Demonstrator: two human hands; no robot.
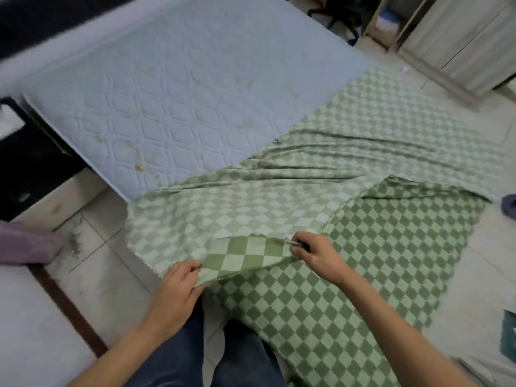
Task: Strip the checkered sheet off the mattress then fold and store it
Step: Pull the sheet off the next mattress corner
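Closest to us, below both hands, stand legs in blue jeans (178, 358), cut off by the bottom edge and hiding the sheet's nearest part. Just above them our left hand (178, 286) pinches the near edge of the checkered sheet (363, 275) between the thumb and curled fingers (192, 268). Our right hand (315, 255) grips the same edge further along, its fingers (300, 241) curled tight round a bunched fold. How much cloth sits inside that fist is hard to make out. Between the 2 hands the edge is lifted and pulled taut.

The sheet is a diamond check in green and pale green. Right of the right fingers and below them its darker face lies flat on the tiled floor (111, 275). Beyond the fingers a paler face shows, creased in long ridges. Its far part meets the mattress (173, 101), and we cannot tell whether it overlaps that edge or only lies beside it.

The mattress, beyond the left fingers, is pale blue, quilted and bare, with brownish stains.

Left of the left fingers a purple cloth (25, 244) lies on the floor beside some grey dust. Far right of the right fingers, a dark purplish thing (509, 205) and a teal thing (509, 331) are cut off by the frame. Furthest off, a black chair base (337, 15) and a pale wooden cabinet (469, 43) show blurred.
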